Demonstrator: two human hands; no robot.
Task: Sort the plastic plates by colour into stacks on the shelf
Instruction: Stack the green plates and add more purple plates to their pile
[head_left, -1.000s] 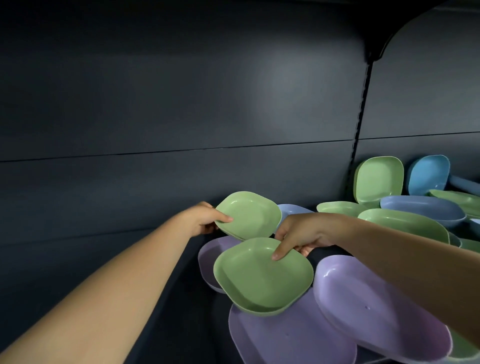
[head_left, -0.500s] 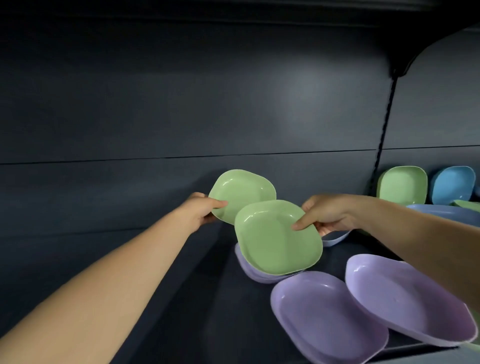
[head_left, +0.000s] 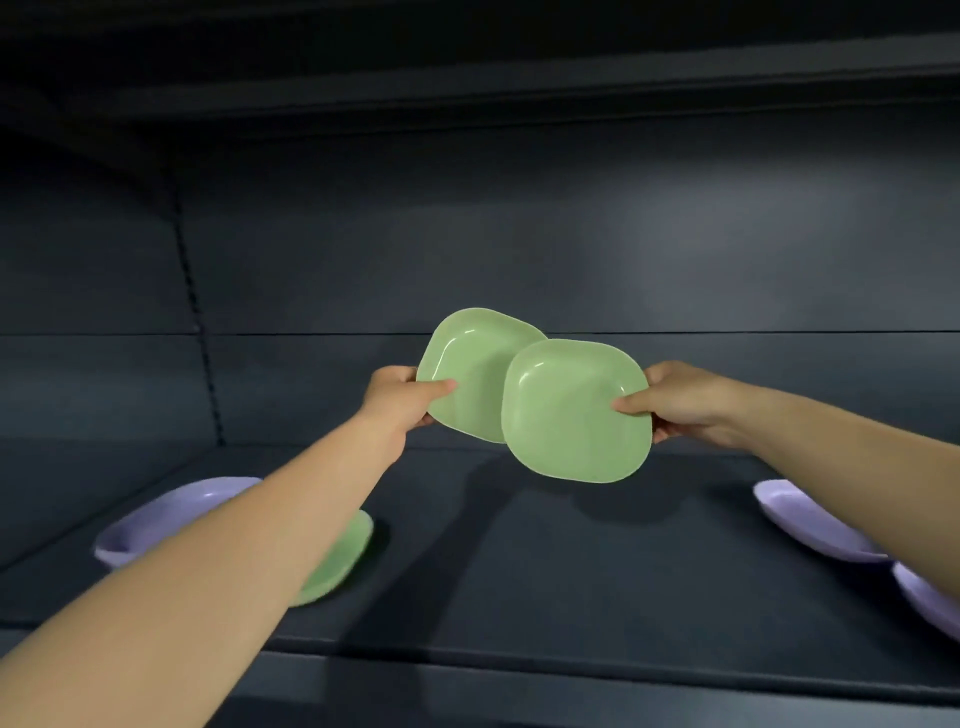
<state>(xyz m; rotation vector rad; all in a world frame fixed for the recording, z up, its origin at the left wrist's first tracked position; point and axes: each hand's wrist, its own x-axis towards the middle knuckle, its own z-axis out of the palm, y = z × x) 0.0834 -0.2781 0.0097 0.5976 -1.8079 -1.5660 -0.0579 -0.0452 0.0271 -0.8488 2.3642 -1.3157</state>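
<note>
Plastic plates: two green, one pinched by left hand (head_left: 400, 397), other (head_left: 576, 410) by right hand (head_left: 685, 402), overlapping, held above shelf (head_left: 545, 571). Green plate (head_left: 337, 558) and purple plates (head_left: 156, 519) lie unstacked; sorting looks early.

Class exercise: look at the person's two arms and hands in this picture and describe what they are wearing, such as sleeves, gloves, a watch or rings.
Both forearms are bare as far as the frame shows: no sleeves or gloves. The left hand and right hand show no watch, bracelet or rings.
</note>
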